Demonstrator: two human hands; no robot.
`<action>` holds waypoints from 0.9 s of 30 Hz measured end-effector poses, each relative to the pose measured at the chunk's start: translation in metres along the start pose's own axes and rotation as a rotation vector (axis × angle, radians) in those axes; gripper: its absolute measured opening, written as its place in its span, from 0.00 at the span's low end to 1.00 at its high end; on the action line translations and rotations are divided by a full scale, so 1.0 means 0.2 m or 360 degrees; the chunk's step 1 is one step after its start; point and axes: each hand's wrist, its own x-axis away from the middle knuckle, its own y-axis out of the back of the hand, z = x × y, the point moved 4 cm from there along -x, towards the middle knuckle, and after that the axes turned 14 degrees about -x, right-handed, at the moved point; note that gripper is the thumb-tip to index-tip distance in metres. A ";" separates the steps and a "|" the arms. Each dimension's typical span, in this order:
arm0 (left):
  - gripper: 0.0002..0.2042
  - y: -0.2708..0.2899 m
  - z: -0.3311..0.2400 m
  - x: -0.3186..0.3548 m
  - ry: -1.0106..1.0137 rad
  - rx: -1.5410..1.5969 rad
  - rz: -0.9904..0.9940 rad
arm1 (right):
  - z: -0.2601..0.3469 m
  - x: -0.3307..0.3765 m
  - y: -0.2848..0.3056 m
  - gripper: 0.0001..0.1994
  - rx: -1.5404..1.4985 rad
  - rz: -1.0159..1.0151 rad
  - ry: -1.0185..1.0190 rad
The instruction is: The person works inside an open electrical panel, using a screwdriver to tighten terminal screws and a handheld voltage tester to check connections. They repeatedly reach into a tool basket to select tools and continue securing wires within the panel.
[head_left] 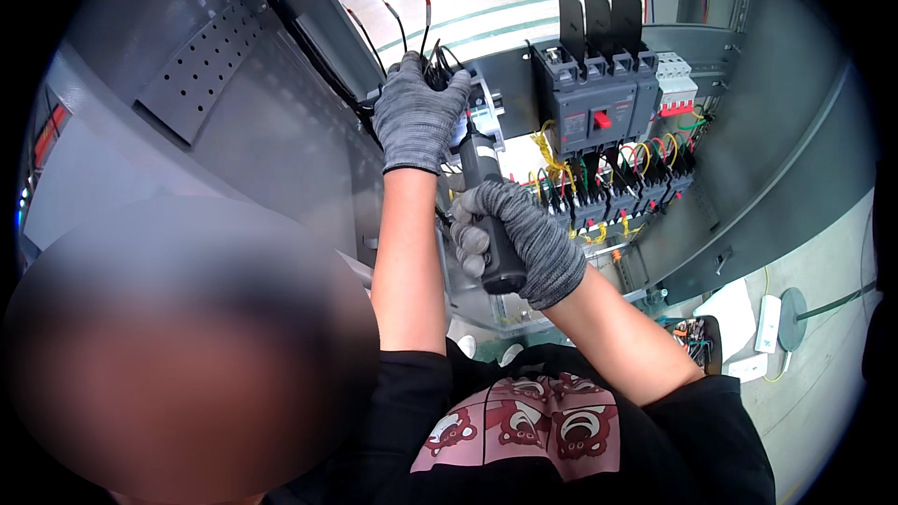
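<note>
Blurred head point(187, 346), right hand point(531, 232) gripping black tool point(482, 165), left hand point(419, 120), hold unclear, grey metal cabinet point(790, 131), pale floor point(800, 411)

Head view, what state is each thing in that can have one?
Black wires: red-tipped ends free.
Left hand: gloved, beside the wires.
Black driver: held, slanted.
Right hand: gloved, closed around it.
Large breaker: mounted, lever position unclear.
Tool bin: open, holding tools.

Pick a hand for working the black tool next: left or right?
Right, most likely: the right hand grips the black tool, whose front end points toward the pale component. The left hand is up at the dark wires, with no tool visible in it.
</note>
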 end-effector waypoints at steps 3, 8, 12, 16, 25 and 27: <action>0.36 0.00 -0.01 0.01 -0.0042 -0.0021 -0.0115 | -0.01 0.01 -0.02 0.07 0.0065 0.0057 0.0054; 0.40 -0.01 0.05 -0.04 -0.0021 -0.0010 0.0033 | -0.01 -0.01 0.01 0.11 0.0734 -0.0105 0.0282; 0.40 -0.01 0.05 -0.04 -0.0068 0.0115 0.0044 | 0.08 0.09 -0.03 0.15 0.0959 -0.0133 0.0220; 0.38 0.00 0.06 -0.01 -0.0067 0.0257 -0.0086 | 0.14 0.26 0.05 0.20 0.1075 -0.0126 0.0332; 0.17 0.06 -0.01 0.10 -0.0327 0.0221 -0.0741 | 0.37 0.45 0.40 0.22 0.1235 -0.0160 0.0484; 0.19 0.02 -0.01 0.07 -0.0286 -0.0023 -0.0691 | 0.40 0.45 0.43 0.23 0.1319 -0.0100 0.0383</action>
